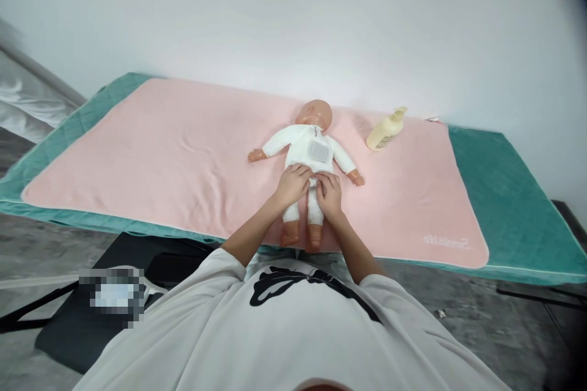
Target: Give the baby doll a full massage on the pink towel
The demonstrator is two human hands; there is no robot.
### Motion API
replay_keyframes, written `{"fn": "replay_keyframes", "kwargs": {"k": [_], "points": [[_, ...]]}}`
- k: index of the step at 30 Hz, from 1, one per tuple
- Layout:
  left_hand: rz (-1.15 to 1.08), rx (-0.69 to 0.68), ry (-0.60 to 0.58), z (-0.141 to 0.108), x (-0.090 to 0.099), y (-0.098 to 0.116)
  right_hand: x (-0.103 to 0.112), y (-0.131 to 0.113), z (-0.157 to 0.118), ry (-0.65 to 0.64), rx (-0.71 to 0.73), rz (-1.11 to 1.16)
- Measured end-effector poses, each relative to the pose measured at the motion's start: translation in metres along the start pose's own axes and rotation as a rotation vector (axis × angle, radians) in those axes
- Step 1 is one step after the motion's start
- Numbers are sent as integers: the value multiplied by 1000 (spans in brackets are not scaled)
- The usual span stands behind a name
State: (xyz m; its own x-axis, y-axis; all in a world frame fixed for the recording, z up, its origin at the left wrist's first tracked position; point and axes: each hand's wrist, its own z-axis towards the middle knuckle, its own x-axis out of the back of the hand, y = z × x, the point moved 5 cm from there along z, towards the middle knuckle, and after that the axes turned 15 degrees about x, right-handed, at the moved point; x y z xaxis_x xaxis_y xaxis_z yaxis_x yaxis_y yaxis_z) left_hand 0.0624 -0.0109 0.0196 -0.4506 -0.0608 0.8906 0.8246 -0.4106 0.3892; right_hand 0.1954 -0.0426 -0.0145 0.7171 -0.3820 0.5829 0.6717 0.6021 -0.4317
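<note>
Doll (300, 149) lying lengthwise near the middle of the pink mat (147, 153), head toward the wall (275, 12), feet (290, 233) just beside the near edge. Left hand (294, 184) and right hand (329, 192) side by side over the hips, fingers curled inward, tips nearly meeting, in contact with the white suit (277, 142); impossible to tell whether pinching the cloth or only resting on it. Forearms (257, 229) reaching in across the near edge, one on either side of the doll's legs. Broad room leftward along the mat; less to the right, with a pump bottle (385, 133) near the far edge, beyond the doll's spread arm. Far edge of the green surface (509, 189) close against the wall. Mat soft-looking, round-cornered, pale-bordered, wrinkled left of the doll; surface quilted at the left end. Doll's head smooth, round and glossy; suit matt, with a flat grey patch (320, 151) on the trunk. Bottle pale yellow, rounded, with a hooked spout. Below, mottled grey floor (27, 244) and a flat black seat (64, 336).
</note>
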Motion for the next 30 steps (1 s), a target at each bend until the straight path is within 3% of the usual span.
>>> {"fn": "replay_keyframes", "kwargs": {"k": [9,18,30], "points": [[23,23,-51,12,-2,2,-6,10,6,-54,20,1],[46,-14,41,18,12,0,-2,11,24,39,62,-4],[113,16,-47,23,5,-2,-11,20,28,-68,16,-1]]}}
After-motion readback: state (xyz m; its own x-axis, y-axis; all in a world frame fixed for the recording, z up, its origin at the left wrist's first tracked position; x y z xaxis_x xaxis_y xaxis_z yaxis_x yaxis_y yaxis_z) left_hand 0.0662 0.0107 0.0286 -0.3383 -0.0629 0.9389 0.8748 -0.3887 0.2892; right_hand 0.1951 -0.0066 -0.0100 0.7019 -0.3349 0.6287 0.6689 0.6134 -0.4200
